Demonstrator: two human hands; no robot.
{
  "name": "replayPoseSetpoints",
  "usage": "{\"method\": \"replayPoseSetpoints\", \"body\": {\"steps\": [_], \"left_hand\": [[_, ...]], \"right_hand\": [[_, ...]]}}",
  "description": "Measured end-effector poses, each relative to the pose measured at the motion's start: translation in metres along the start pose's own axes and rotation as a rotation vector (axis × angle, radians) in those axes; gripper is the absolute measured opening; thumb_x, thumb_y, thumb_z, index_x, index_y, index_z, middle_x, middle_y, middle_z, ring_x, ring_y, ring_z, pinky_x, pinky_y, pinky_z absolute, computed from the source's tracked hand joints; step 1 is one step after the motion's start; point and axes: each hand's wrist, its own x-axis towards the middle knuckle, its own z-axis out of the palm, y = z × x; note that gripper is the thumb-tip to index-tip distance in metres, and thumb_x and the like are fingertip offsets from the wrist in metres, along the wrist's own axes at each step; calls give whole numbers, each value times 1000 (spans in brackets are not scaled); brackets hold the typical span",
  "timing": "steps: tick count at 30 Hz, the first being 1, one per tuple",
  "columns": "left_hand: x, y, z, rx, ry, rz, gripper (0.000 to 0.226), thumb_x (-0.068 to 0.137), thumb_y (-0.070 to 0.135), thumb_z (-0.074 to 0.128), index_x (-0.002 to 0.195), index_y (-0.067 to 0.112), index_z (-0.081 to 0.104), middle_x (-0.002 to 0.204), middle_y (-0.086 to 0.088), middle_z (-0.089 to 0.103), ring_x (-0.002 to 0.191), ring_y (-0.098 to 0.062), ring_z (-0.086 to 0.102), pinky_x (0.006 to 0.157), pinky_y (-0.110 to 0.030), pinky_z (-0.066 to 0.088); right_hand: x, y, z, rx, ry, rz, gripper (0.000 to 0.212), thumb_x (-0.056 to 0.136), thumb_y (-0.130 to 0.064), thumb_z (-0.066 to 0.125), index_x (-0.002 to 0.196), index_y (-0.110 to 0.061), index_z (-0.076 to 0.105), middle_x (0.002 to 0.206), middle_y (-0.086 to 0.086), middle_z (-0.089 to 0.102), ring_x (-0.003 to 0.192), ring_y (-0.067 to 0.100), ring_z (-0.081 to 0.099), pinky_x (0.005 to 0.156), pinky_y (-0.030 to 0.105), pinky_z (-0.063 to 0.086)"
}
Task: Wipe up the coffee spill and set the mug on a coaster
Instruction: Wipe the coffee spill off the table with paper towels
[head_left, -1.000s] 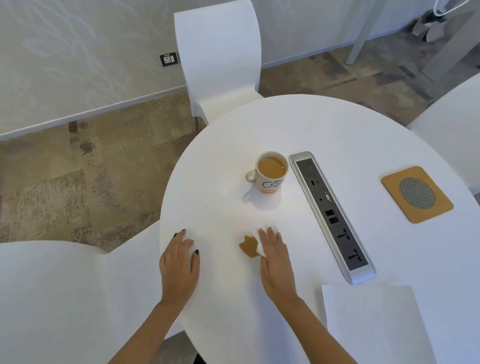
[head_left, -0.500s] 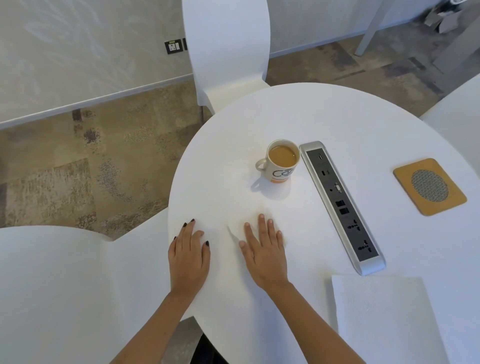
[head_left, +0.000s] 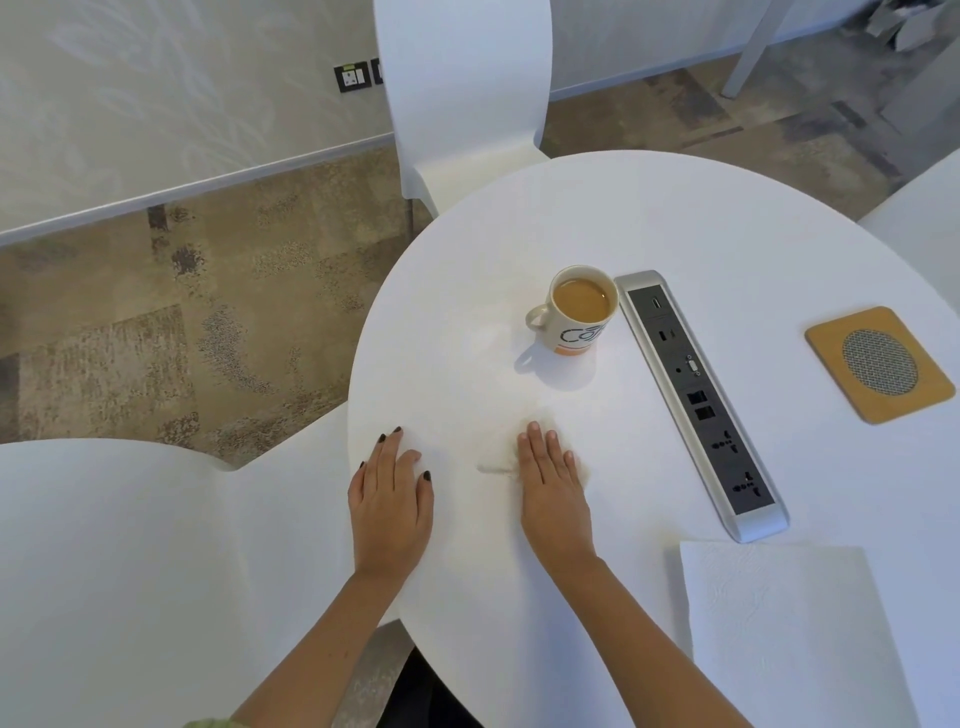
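Note:
A white mug (head_left: 576, 332) full of milky coffee stands on the round white table (head_left: 675, 208), its handle to the left. My right hand (head_left: 553, 483) lies flat on a small paper towel (head_left: 583, 470). Only the towel's coffee-stained edges show around my fingers. A faint brown smear (head_left: 493, 469) lies just left of that hand. My left hand (head_left: 389, 499) rests flat near the table's left edge, holding nothing. A square wooden coaster (head_left: 831, 374) with a round mesh centre sits at the far right, well apart from the mug.
A silver power strip (head_left: 696, 400) runs diagonally between the mug and the coaster. A fresh paper towel sheet (head_left: 779, 623) lies at the near right. White chairs stand behind (head_left: 462, 93), at the left (head_left: 130, 571) and at the right (head_left: 924, 208) of the table.
The brown puddle beside my right hand is gone. That hand swept left over it with the towel, then back right, leaving a faint smear. My left hand stayed put.

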Motion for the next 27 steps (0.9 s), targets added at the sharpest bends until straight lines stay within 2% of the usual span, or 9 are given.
{"method": "replayPoseSetpoints", "body": {"steps": [5,8,10,12,15,18,21,24,27], "left_hand": [[0,0,0,4,-8,-2,26,91,22,43,112,15,55,145,-6,47,136,-24,40,103,-42,35],[1,1,-1,2,-6,-2,25,92,22,43,112,15,56,144,-6,48,136,-24,40,102,-43,36],[0,0,-1,0,-3,0,25,92,22,42,112,14,56,144,-6,47,136,-25,41,102,-44,36],[0,0,0,1,0,-2,26,91,22,41,112,14,56,144,-6,48,136,-25,41,102,-44,36],[0,-1,-1,6,2,3,27,92,23,41,112,14,56,144,-7,48,136,-25,41,102,-44,36],[1,0,0,-1,0,5,27,92,23,40,112,14,56,144,-7,48,136,-25,40,102,-45,36],[1,0,1,-4,0,2,26,92,22,41,111,15,56,143,-7,48,137,-26,39,103,-45,36],[0,0,1,-7,-2,4,25,92,22,41,111,15,56,144,-7,48,136,-26,40,103,-45,35],[1,-1,2,-5,-11,-1,25,92,22,41,111,15,56,144,-6,47,137,-25,39,104,-43,33]], "right_hand": [[-3,13,-6,17,-63,-115,54,81,3,41,134,-7,49,143,6,48,135,27,38,104,43,35],[-12,20,-15,43,-77,-153,48,100,-8,32,144,-27,36,148,-24,24,139,-3,14,111,11,15],[-19,24,-23,92,-158,-157,40,102,-25,30,139,-37,40,140,-36,25,132,-16,14,103,-1,7],[-25,24,-35,205,-136,-156,40,96,-30,33,126,-29,60,136,-26,43,128,-10,35,107,8,25],[-27,27,-54,519,-157,35,31,85,-2,54,104,-17,74,115,-7,69,102,-4,61,94,15,46],[-21,26,-79,972,-167,346,33,84,4,55,100,-17,74,94,0,74,80,5,66,71,19,50],[-8,25,-92,1420,-230,553,25,87,5,47,94,-4,69,87,10,71,78,19,68,67,28,53],[4,27,-95,1578,-280,605,23,91,1,41,93,-1,64,88,14,65,73,19,67,60,27,54],[13,23,-95,1625,-314,521,19,88,2,49,100,-2,63,90,13,66,82,26,66,66,34,55]]}}
